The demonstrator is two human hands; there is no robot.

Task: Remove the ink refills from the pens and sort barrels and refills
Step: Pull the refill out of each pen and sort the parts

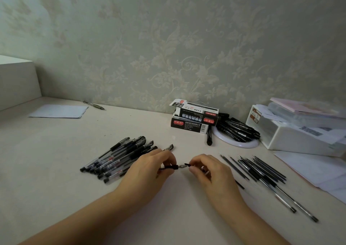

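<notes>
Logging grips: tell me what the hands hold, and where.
One pen: left hand grips its barrel, right hand pinches the tip end.

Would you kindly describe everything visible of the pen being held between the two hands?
The pen is slim, with a black section and a silvery metal tip, lying roughly level just above the table. The left hand holds its barrel end; the right hand pinches the tip end. Fingers hide most of it.

pens point(119, 156): clear glossy plastic | boxes point(194, 118): printed card | desk point(56, 160): smooth matt
</notes>
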